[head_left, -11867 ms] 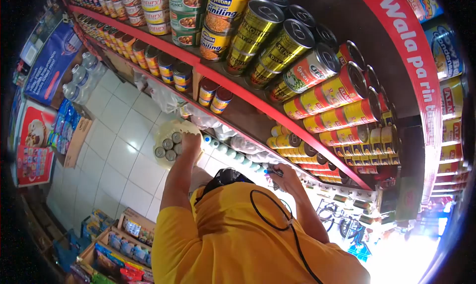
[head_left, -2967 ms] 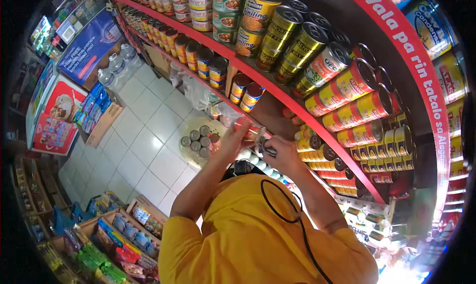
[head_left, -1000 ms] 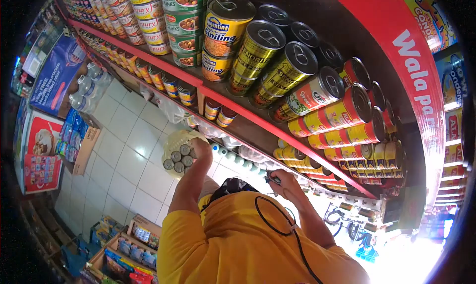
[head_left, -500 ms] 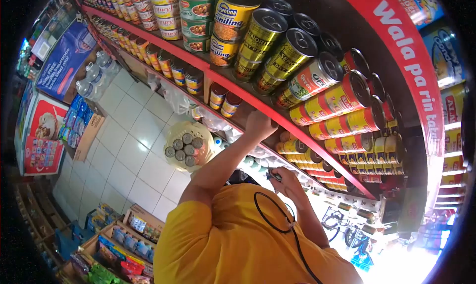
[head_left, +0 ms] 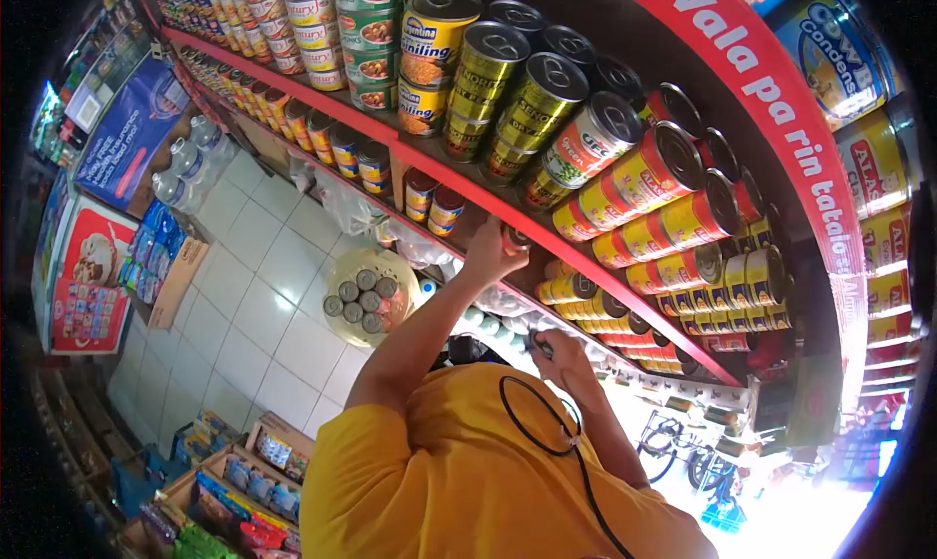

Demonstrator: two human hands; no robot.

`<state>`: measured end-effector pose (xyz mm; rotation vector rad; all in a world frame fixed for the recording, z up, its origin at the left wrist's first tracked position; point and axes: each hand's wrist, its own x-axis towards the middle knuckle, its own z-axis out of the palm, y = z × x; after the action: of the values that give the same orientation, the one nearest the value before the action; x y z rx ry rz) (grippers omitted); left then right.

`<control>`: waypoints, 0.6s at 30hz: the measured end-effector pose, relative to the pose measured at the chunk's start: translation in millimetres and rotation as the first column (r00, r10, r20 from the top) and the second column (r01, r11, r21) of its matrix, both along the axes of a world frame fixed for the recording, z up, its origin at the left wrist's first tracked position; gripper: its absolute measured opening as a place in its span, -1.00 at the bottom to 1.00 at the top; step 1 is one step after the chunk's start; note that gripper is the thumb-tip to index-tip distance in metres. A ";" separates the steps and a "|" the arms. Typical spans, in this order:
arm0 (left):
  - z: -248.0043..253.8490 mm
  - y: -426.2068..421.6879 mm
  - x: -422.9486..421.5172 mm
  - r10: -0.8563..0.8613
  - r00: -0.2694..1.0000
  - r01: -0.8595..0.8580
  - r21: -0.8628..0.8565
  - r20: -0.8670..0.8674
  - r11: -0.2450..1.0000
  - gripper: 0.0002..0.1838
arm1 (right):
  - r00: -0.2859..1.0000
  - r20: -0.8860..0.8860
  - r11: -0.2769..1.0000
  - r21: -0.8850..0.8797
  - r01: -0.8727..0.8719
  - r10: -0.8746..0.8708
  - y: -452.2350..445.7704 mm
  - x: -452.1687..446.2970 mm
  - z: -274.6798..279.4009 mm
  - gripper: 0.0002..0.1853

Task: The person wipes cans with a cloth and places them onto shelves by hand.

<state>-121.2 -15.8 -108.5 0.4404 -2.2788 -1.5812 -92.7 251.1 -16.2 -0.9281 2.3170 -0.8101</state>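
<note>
My left hand [head_left: 493, 254] reaches into the lower shelf, its fingers closed around a small can [head_left: 515, 239] whose metal end shows beside the fingertips. To its left on the same shelf stand two small cans with yellow and red labels [head_left: 446, 210]. Close to my body, my right hand [head_left: 558, 354] is closed on a small dark object [head_left: 534, 342], too hidden to name. Below my left arm, a pale yellow basket [head_left: 337, 334] on the floor holds several upright cans [head_left: 367, 300].
A red shelf edge [head_left: 459, 180] runs above my left hand. Several tall cans, such as a green peas can [head_left: 576, 154], crowd the upper shelf. Water bottles [head_left: 185, 159] and a carton of blue packs [head_left: 156, 251] stand across the tiled floor [head_left: 256, 271]. Snack boxes [head_left: 234, 481] lie at lower left.
My left hand has shifted slightly left and a can end now shows in its fingers. My right hand stays nearly in place. The view has moved a little.
</note>
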 end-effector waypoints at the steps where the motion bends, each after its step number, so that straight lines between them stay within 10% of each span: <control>1: 8.1 3.7 14.6 0.042 0.991 -0.056 -0.103 -0.129 0.993 -0.34 | 0.955 0.226 0.979 0.113 0.168 -0.190 -19.7 1.8 28.7 -0.73; 3: 20.8 5.5 39.4 0.044 0.967 -0.109 -0.249 -0.251 0.962 -0.32 | 0.971 -0.239 0.962 -0.266 -0.067 0.002 -24.9 -16.5 13.4 -0.73; 6: 37.3 11.0 68.4 0.010 0.985 -0.063 -0.306 -0.173 0.950 -0.28 | 0.888 -0.442 0.928 -0.368 -0.053 -0.125 -61.9 -25.9 53.6 -0.76; 18: 99.8 16.2 90.1 0.156 0.961 -0.235 -0.374 -0.229 0.897 -0.34 | 0.912 -0.411 0.912 -0.372 -0.173 0.006 -102.1 -16.1 65.9 -0.76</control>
<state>-31.1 0.4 -8.7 0.3752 -2.2451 -0.9807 -108.8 149.0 49.7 -1.4960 2.4650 -1.1764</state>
